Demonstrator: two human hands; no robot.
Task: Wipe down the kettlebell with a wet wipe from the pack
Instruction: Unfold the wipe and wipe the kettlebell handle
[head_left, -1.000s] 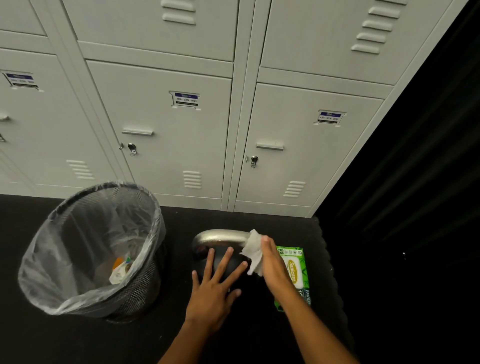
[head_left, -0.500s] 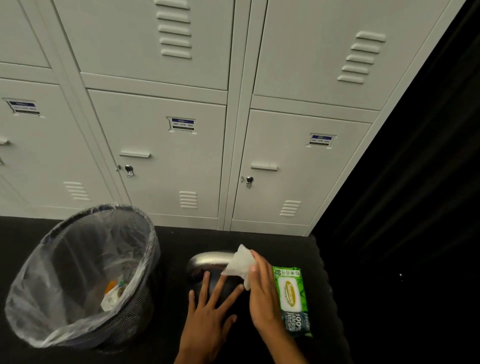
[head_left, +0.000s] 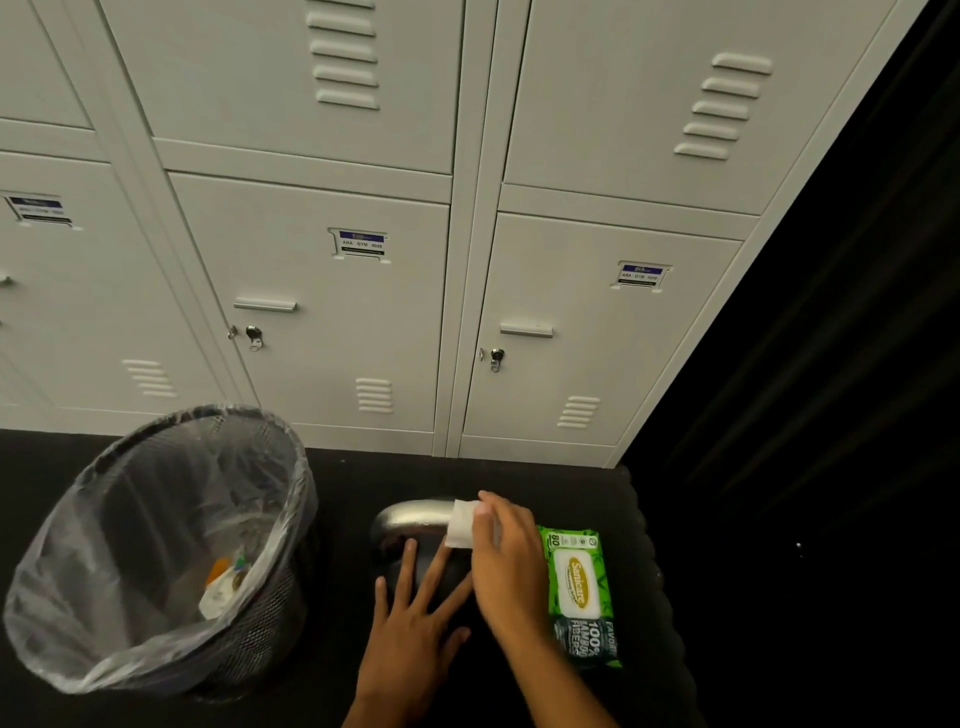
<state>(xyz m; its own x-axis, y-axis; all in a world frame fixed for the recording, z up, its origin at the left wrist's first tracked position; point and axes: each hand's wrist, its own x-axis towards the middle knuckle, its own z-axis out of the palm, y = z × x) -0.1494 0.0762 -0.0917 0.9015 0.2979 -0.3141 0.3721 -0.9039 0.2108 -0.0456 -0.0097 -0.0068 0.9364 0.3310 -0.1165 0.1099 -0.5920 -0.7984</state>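
Observation:
A dark kettlebell with a silver handle (head_left: 410, 517) stands on the black floor mat, low in the middle of the view. My left hand (head_left: 415, 629) lies flat on its dark body, fingers spread. My right hand (head_left: 506, 566) presses a folded white wet wipe (head_left: 461, 525) against the right end of the handle. The green wipe pack (head_left: 579, 592) lies flat on the mat just right of the kettlebell, partly behind my right wrist.
A black mesh waste bin (head_left: 156, 551) with a clear liner and some rubbish inside stands close on the left. Grey lockers (head_left: 337, 312) form a wall right behind. The mat's edge (head_left: 654, 571) runs along the right; beyond it is darkness.
The view has tilted up, so everything sits lower. My right hand has folded the loose wipe down onto the handle. The left hand keeps its place on the kettlebell.

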